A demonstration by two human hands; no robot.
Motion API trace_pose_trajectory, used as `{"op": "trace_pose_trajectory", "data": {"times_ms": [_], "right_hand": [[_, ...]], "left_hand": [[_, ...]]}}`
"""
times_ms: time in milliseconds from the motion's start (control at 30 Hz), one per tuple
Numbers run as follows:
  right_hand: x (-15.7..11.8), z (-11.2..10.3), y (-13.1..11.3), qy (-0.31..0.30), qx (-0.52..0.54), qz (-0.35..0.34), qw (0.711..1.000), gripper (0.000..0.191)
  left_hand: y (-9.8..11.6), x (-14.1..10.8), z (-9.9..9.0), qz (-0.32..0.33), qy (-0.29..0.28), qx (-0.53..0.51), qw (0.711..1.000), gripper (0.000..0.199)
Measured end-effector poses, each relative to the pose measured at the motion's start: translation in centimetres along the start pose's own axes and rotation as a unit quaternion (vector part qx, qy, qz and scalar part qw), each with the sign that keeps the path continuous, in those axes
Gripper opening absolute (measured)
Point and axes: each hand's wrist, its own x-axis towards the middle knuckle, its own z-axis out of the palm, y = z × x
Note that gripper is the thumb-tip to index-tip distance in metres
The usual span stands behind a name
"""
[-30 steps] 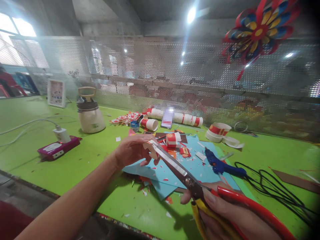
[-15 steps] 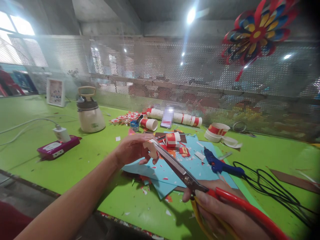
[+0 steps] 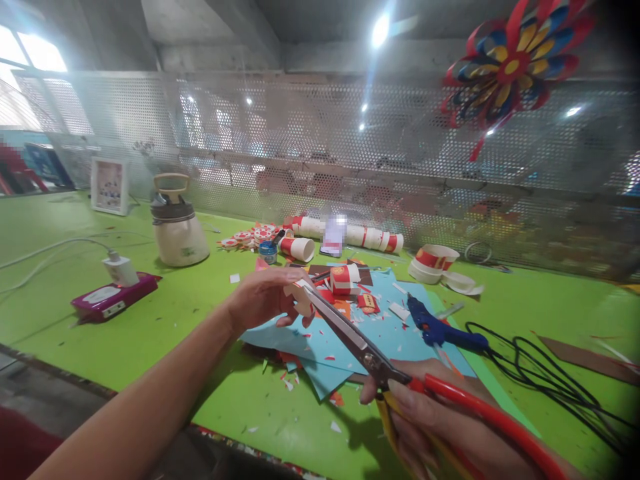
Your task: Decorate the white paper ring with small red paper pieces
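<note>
My left hand (image 3: 265, 297) holds a small pale paper piece (image 3: 300, 301) between its thumb and fingers, above blue paper sheets. My right hand (image 3: 425, 413) grips the scissors (image 3: 370, 360), which have one red and one yellow handle. The blades point up and left, and their tips touch the paper piece at my left hand. Under the blades lie the blue sheets (image 3: 325, 380), scattered with red and white scraps. A cut red and white paper cup (image 3: 344, 280) sits just beyond the blades.
A blue glue gun (image 3: 445, 331) with a coiled black cable lies at the right. Cup rings (image 3: 434, 261), a phone (image 3: 333, 237) and a row of stacked cups (image 3: 373, 238) stand behind. A purple power strip (image 3: 117, 299) and a jug (image 3: 180, 230) are at the left.
The scissors and my right hand have shifted slightly to the left. My left hand keeps its hold on the paper piece.
</note>
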Motion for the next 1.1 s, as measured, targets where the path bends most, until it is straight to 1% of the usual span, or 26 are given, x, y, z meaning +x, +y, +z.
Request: {"op": "trace_pose_trajectory", "data": {"times_ms": [133, 233, 333, 433, 533, 633, 733, 833, 900, 1000, 1033, 1100], "right_hand": [[0.1, -0.1, 0.4, -0.011, 0.017, 0.017, 1.0, 0.035], [0.1, -0.1, 0.3, 0.0, 0.019, 0.013, 1.0, 0.032], [0.2, 0.1, -0.1, -0.004, 0.011, 0.007, 1.0, 0.035], [0.3, 0.2, -0.6, -0.005, -0.036, 0.001, 0.999, 0.041], [0.2, 0.2, -1.0, 0.028, -0.112, 0.001, 0.993, 0.043], [0.3, 0.4, -1.4, 0.067, -0.207, -0.018, 0.976, 0.044], [0.7, 0.6, -1.6, 0.099, -0.307, -0.055, 0.945, 0.042], [1.2, 0.6, -1.5, 0.083, -0.411, -0.052, 0.906, 0.036], [1.2, 0.4, -1.5, 0.062, -0.448, -0.047, 0.891, 0.035], [0.9, 0.1, -1.8, 0.051, -0.432, -0.08, 0.897, 0.031], [0.7, 0.1, -1.9, 0.053, -0.417, -0.089, 0.903, 0.029], [0.5, 0.1, -2.3, 0.066, -0.361, -0.093, 0.925, 0.025]], "left_hand": [[0.0, 0.0, 0.0, -0.001, 0.006, 0.007, 1.0, 0.02], [0.0, 0.0, -0.1, -0.004, 0.01, 0.012, 1.0, 0.021], [0.1, 0.1, 0.0, -0.008, 0.009, 0.016, 1.0, 0.021], [0.2, 0.1, 0.1, -0.011, 0.007, 0.016, 1.0, 0.02], [0.1, 0.2, 0.1, -0.009, 0.014, 0.016, 1.0, 0.021], [-0.2, 0.4, 0.1, -0.003, 0.029, 0.023, 0.999, 0.023], [-0.4, 0.6, -0.1, 0.012, 0.059, 0.039, 0.997, 0.024], [-0.6, 0.8, -0.2, 0.027, 0.088, 0.055, 0.994, 0.024], [-0.6, 0.8, -0.2, 0.03, 0.094, 0.058, 0.993, 0.026], [-0.4, 0.8, -0.1, 0.03, 0.09, 0.05, 0.994, 0.031], [-0.3, 0.8, -0.1, 0.031, 0.087, 0.045, 0.995, 0.032], [-0.1, 0.7, -0.1, 0.036, 0.08, 0.034, 0.996, 0.033]]}}
